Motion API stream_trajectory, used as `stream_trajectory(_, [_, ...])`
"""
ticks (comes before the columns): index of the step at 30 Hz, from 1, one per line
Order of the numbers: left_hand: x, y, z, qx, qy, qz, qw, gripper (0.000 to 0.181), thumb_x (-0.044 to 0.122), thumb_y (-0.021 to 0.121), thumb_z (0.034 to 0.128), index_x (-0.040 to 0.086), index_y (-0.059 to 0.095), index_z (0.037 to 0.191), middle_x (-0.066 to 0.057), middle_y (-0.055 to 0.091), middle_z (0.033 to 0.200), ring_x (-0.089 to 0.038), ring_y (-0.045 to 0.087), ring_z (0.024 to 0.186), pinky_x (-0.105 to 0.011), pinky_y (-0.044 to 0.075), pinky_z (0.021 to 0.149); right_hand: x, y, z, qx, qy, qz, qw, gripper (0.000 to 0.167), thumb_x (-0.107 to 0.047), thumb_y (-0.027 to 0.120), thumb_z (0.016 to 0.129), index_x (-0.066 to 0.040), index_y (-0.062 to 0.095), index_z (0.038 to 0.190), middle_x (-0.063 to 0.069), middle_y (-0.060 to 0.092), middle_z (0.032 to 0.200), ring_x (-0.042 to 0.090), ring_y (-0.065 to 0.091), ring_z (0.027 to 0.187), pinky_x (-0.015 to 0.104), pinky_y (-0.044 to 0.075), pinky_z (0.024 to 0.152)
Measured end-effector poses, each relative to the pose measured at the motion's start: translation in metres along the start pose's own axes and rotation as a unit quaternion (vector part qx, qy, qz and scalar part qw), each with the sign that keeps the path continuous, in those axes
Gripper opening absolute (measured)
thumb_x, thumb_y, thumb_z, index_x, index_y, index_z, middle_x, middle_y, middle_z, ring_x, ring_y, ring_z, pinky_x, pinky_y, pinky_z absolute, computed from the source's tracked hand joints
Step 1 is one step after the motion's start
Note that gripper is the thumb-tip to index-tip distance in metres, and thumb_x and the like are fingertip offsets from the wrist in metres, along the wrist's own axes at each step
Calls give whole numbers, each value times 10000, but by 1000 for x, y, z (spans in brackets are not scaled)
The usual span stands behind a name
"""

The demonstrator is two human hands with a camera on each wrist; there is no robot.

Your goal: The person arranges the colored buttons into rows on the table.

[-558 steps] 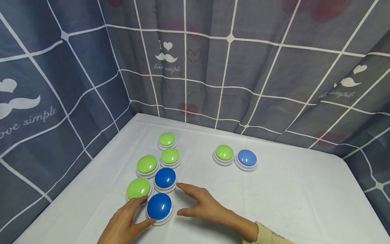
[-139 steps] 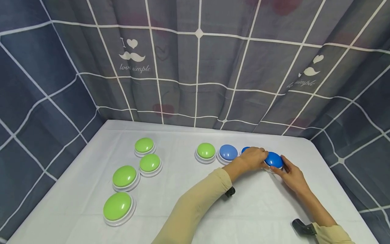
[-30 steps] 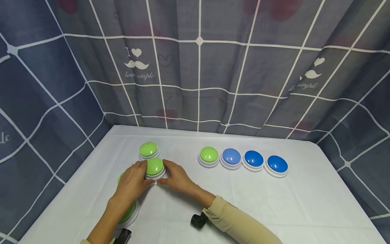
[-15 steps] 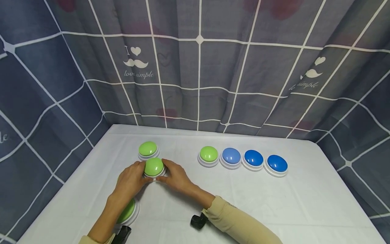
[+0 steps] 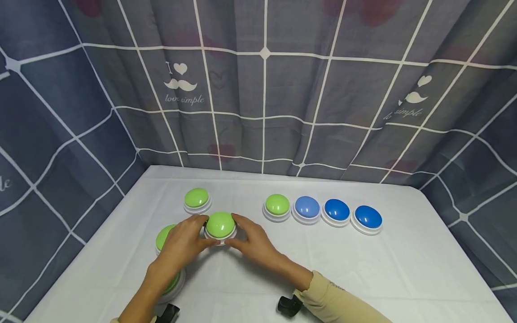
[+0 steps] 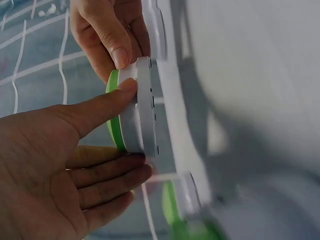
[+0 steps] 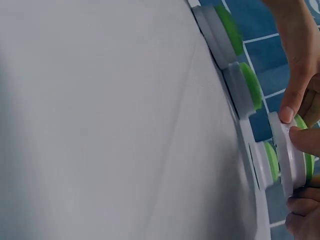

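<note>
Green button [image 5: 220,224] is hanging between two hands, just above the white cloth [image 5: 404,278], between a loose group on the left and a row on the right. At far left, a half-hidden green button [image 5: 163,235] is sitting behind the left hand, with a near green button [image 5: 177,287] showing only partly past the forearm; a back green button [image 5: 196,197] is resting in plain sight beyond them. Next, the left hand [image 5: 183,242] is gripping the lifted one by its left side, and the right hand [image 5: 253,240] is pinching it opposite, both grasps closing narrowly on the rim. Farther right, a row green button [image 5: 277,205], a pale blue button [image 5: 307,207] and two dark blue buttons [image 5: 337,210] are standing close together.

From where I'm standing, the step in hand is looking like a two-handed carry; the next move is calling, I'd judge, for level lowering clear of neighbours. Counting up, I'm making it five green, one pale blue, two dark blue.
</note>
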State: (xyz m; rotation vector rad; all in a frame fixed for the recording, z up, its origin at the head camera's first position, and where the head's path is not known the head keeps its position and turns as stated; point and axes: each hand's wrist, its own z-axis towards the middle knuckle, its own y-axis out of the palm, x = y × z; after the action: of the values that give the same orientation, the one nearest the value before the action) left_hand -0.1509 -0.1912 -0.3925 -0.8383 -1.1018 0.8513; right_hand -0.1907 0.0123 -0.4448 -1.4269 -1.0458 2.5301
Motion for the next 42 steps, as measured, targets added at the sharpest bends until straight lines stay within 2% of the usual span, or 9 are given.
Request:
stream_trajectory(3, [14,4,4,22,179,-6,9998,542,278,930,658,53,703,1096,-71,692,993,-248,669,882,-449,537,720,2,-16,-12,207,40,212,9996,621,-187,774,875,-27,510,1414,101,554,1406,253,476,1333,437,377,1091])
stream_trajectory(7, [31,14,10,-16,433,-52,9990,545,308,933,647,63,709,1079,-51,695,966,-220,667,866,-436,535,711,8,-33,-28,434,157,251,9986,617,-179,788,859,-43,531,1403,89,570,1393,245,475,1334,457,380,1085])
stream_trajectory(16, [61,46,24,-201,1073,-49,9940,532,355,923,658,47,706,1032,-43,683,903,-190,657,794,-375,521,650,23,-63,-62,725,620,18,9954,648,-151,818,820,-67,549,1404,68,573,1395,245,483,1329,468,379,1083])
stream_trajectory(23, [75,61,30,-223,1429,144,9894,532,354,925,655,37,701,1018,-36,674,867,-180,656,762,-351,522,625,30,-75,-75,758,948,-330,9921,641,-141,843,786,-80,585,1370,57,606,1354,240,508,1304,455,408,1059])
stream_trajectory(26, [78,66,33,-238,1496,129,9884,527,359,926,653,36,699,1003,-29,664,846,-167,645,741,-337,514,612,31,-80,-78,781,1049,-386,9907,637,-139,846,781,-83,592,1362,53,612,1345,242,513,1300,456,407,1060])
stream_trajectory(35, [85,79,40,-442,1401,-54,9891,499,355,925,656,50,704,983,-8,647,821,-136,618,728,-322,505,616,41,-86,-84,777,1144,-544,9889,625,-157,843,783,-44,595,1346,90,621,1326,267,529,1280,466,399,1064])
stream_trajectory(42, [86,87,41,-401,1382,-135,9895,500,353,924,656,53,705,990,-18,669,852,-136,635,760,-329,517,637,45,-89,-86,708,1113,-601,9894,631,-149,836,793,-14,579,1353,111,616,1329,268,525,1283,463,394,1068])
